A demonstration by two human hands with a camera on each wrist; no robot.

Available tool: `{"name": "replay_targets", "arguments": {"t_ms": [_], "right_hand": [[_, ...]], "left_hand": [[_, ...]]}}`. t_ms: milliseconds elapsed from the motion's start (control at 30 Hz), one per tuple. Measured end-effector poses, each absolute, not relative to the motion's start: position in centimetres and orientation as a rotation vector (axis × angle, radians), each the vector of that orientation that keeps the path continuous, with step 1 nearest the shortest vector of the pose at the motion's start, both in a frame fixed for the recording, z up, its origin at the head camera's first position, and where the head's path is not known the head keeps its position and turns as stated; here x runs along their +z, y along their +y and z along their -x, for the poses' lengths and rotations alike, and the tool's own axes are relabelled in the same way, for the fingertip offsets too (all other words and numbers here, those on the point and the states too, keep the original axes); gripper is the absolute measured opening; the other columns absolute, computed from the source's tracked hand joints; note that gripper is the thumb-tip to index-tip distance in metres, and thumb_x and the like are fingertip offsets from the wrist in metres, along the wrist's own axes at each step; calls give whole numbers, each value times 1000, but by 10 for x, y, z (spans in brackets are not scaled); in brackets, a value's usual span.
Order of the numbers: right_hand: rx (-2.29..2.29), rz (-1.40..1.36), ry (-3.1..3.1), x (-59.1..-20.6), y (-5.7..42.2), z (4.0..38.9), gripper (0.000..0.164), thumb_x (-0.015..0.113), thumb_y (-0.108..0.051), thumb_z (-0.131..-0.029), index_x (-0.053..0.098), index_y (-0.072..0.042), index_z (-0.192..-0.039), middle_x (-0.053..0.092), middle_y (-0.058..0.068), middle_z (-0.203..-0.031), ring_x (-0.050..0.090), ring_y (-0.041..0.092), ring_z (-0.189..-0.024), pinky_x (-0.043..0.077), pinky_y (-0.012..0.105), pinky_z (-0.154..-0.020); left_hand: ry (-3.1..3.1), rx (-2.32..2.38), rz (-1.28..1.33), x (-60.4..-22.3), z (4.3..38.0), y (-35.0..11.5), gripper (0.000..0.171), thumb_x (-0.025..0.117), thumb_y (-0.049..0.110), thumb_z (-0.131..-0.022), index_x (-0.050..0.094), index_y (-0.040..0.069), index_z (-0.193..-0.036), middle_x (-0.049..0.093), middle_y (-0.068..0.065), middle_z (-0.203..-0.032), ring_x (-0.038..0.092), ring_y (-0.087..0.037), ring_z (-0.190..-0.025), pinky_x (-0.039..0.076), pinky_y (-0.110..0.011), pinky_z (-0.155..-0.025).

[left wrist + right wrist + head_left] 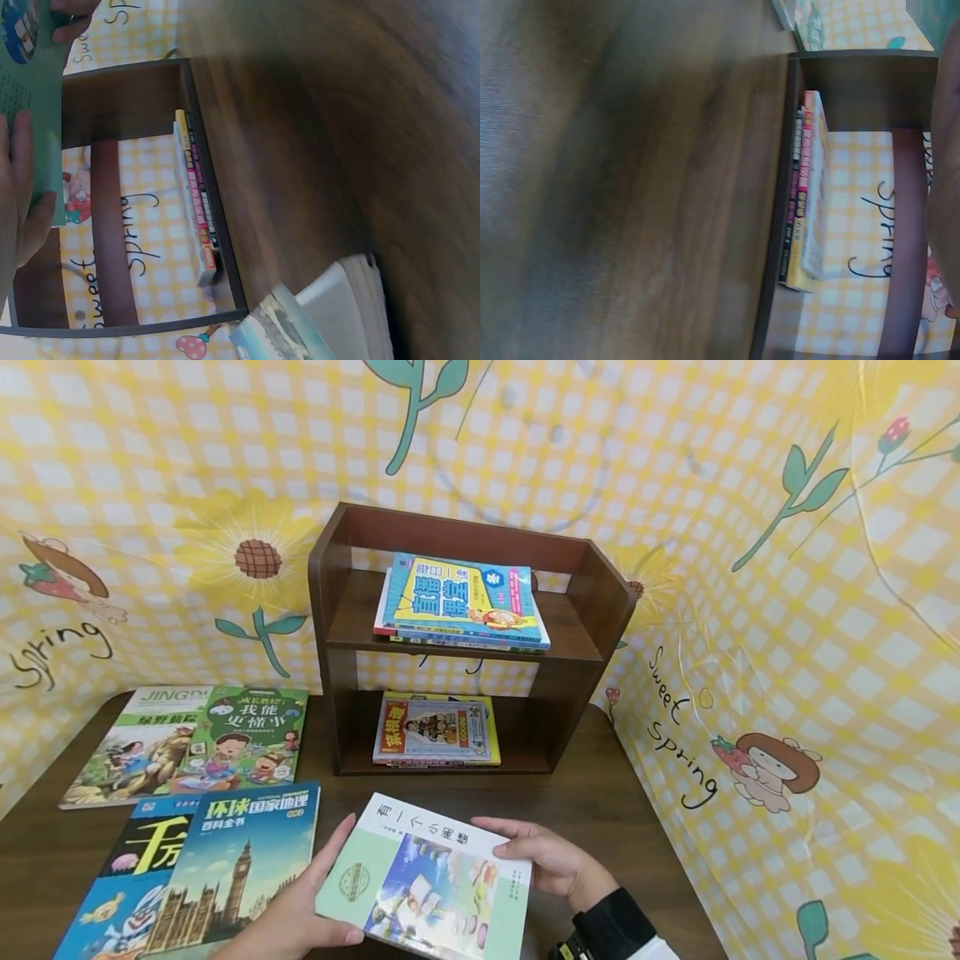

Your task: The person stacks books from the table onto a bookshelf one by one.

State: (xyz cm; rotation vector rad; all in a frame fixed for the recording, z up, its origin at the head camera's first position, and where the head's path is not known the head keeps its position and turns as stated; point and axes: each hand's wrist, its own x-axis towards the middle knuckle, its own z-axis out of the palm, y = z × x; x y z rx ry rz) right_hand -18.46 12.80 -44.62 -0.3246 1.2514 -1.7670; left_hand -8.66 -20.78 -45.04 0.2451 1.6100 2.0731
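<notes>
A pale green and white book (pixel 431 885) with a colourful picture on its cover is held face up over the near part of the table. At its left edge my left hand (pixel 300 910) grips it, thumb at the near corner. My right hand (pixel 555 860) holds the right edge, thumb on the cover. In the left wrist view the left hand (pixel 22 195) lies against the book's green back cover (pixel 45 127). Part of the right hand (pixel 945 172) fills the right edge of its wrist view.
Beyond the hands stands a brown two-tier shelf (pixel 465 652). Stacked books lie on its upper board (pixel 465 602) and lower board (pixel 435 731). To the left, a Big Ben book (pixel 232 868) overlaps a blue book (pixel 123 893); two more books (pixel 247 735) lie behind. Patterned cloth (pixel 712 610) surrounds the table.
</notes>
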Motion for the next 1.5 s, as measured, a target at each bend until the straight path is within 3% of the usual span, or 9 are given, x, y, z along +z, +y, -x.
{"name": "replay_targets", "arguments": {"t_ms": [233,400,600,700,867,1000,1100,1267,1500], "right_hand": [[-1804,361,1319,-435,128,189,50,50,-8,-97,44,-11,-146,65,6,-121,68,18,-99,56,30,-82],[-1943,325,1322,-421,124,185,55,40,-28,-104,26,-7,-152,65,5,-119,66,17,-102,55,28,-83],[-2161,164,1262,-397,110,171,60,31,-37,-105,13,-8,-154,62,1,-121,62,12,-106,53,24,-86],[-2205,96,1346,-388,103,162,57,32,-37,-105,18,-5,-150,62,1,-118,61,10,-103,52,23,-85],[-2142,116,1576,-381,93,146,59,31,-36,-104,13,-9,-154,60,5,-122,62,8,-96,51,24,-80],[-2119,203,1682,-374,86,133,65,34,-27,-104,-3,-12,-156,29,17,-154,58,8,-102,48,22,-82],[-2096,294,1755,-370,83,127,73,42,-20,-102,-6,-6,-154,12,16,-160,48,14,-121,43,21,-94],[-2038,436,1844,-372,84,123,94,65,-12,-91,-4,-7,-155,14,14,-160,36,22,-135,38,23,-102],[-2038,552,1957,-378,88,124,103,76,-3,-81,6,-16,-156,35,15,-151,60,18,-112,53,28,-87]], "left_hand": [[1615,2140,-239,-441,87,-201,118,74,-3,-81,-17,20,-153,-4,-28,-157,58,-15,-115,53,-33,-91],[1586,2240,-286,-435,85,-199,114,69,-6,-84,-17,24,-153,6,-20,-158,57,-15,-117,51,-35,-93],[1621,2369,-259,-425,81,-200,112,65,-10,-85,-13,29,-154,36,12,-143,58,-12,-116,52,-32,-91],[1642,2412,-245,-420,80,-199,113,65,-11,-83,-11,32,-154,42,23,-136,58,-11,-116,52,-30,-90],[1743,2456,-195,-417,83,-195,113,65,-14,-82,-8,32,-155,28,10,-147,58,-7,-113,54,-27,-87],[1798,2516,-196,-416,84,-191,114,64,-17,-80,-9,29,-155,34,20,-139,58,-4,-113,54,-25,-85],[1851,2528,-124,-411,84,-190,116,65,-18,-80,-7,34,-155,32,12,-146,58,-1,-111,54,-25,-84],[1947,2471,-8,-401,84,-190,119,66,-18,-79,-7,40,-153,12,-16,-156,58,3,-107,54,-23,-82],[2150,2340,-45,-388,81,-189,121,73,-9,-79,-9,39,-153,13,-22,-157,57,7,-105,54,-21,-79]]}}
